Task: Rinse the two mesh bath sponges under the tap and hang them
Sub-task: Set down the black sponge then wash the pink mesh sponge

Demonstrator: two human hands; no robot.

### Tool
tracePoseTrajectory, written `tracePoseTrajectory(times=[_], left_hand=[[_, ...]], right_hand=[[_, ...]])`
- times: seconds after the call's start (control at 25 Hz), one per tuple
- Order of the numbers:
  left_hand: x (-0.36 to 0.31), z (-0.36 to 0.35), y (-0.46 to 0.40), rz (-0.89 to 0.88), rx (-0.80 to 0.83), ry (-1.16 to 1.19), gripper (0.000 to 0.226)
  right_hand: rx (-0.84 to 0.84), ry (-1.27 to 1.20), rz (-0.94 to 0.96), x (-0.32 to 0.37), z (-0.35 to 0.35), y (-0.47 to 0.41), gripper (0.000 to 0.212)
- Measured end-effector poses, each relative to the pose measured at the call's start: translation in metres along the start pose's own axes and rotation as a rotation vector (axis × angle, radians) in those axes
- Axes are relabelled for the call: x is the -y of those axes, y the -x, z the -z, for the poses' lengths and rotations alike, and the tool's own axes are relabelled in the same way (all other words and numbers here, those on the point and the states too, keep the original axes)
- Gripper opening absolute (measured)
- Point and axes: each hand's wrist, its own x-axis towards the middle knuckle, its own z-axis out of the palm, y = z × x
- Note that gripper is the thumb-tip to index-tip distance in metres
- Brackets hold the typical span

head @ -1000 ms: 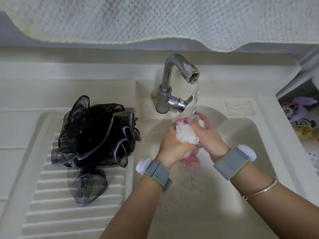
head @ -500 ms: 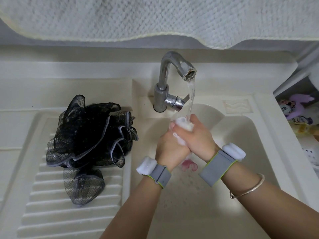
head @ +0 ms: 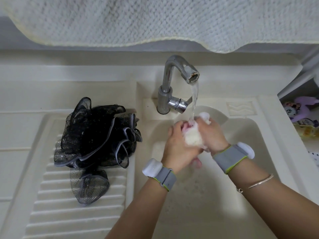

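Observation:
A white and pink mesh sponge (head: 193,138) is squeezed between both my hands over the sink basin (head: 255,152). My left hand (head: 177,145) grips its left side and my right hand (head: 211,133) grips its right side. Water runs from the chrome tap (head: 174,81) onto the top of the sponge between my hands. A small white tuft of it sticks out above my right fingers. The black mesh sponge (head: 96,144) lies loose on the ribbed drainboard (head: 57,209) at the left, touched by neither hand.
A white textured towel (head: 155,19) hangs across the top, above the tap. At the right edge, beyond the sink rim, a shelf holds purple toys and bottles (head: 300,114). The tap's side handle (head: 179,104) points toward the water stream.
My hands have kept kneading the white and pink sponge under the stream; more white mesh now shows between them and a tuft pokes out at the top. The black sponge has not moved.

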Motion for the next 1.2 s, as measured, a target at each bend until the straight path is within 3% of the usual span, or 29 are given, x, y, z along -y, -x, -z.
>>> tracePoseTrajectory(times=[0.08, 0.2, 0.28, 0.4, 0.48, 0.56, 0.64, 0.76, 0.92, 1.08, 1.2], left_hand=[[0.005, 0.005, -0.007, -0.042, 0.094, 0.217, 0.085], [0.002, 0.01, -0.008, -0.004, 0.186, 0.418, 0.055], [-0.001, 0.012, -0.008, 0.038, 0.086, 0.345, 0.046], [0.003, 0.014, -0.013, 0.116, -0.018, 0.212, 0.038], [0.004, 0.012, -0.017, 0.134, 0.016, 0.06, 0.031], [0.004, 0.007, -0.016, 0.126, 0.088, -0.013, 0.022], [0.001, 0.003, -0.012, 0.127, 0.068, 0.032, 0.019], [-0.006, 0.007, -0.004, 0.125, 0.028, 0.02, 0.04], [-0.006, 0.007, -0.004, 0.105, -0.021, -0.137, 0.033], [0.0, 0.007, -0.005, 0.044, -0.044, -0.233, 0.034], [0.001, 0.006, -0.005, 0.026, -0.063, -0.241, 0.027]], right_hand=[[0.034, -0.145, -0.047, 0.003, 0.009, -0.004, 0.023], [0.126, -0.169, -0.122, 0.002, 0.004, 0.004, 0.042], [0.099, -0.106, -0.066, 0.003, 0.0, 0.011, 0.025], [0.173, -0.147, 0.119, 0.002, 0.001, 0.023, 0.021], [0.313, -0.106, 0.236, 0.001, 0.001, 0.031, 0.027], [0.351, 0.162, 0.269, -0.001, -0.005, 0.034, 0.043], [0.243, 0.32, 0.254, -0.004, -0.009, 0.032, 0.044], [0.142, 0.318, 0.177, -0.004, -0.009, 0.029, 0.038], [0.098, 0.336, 0.15, -0.004, -0.014, 0.026, 0.042], [0.117, 0.266, 0.0, -0.008, -0.021, 0.011, 0.033], [0.139, 0.345, 0.023, -0.013, -0.021, 0.005, 0.021]])
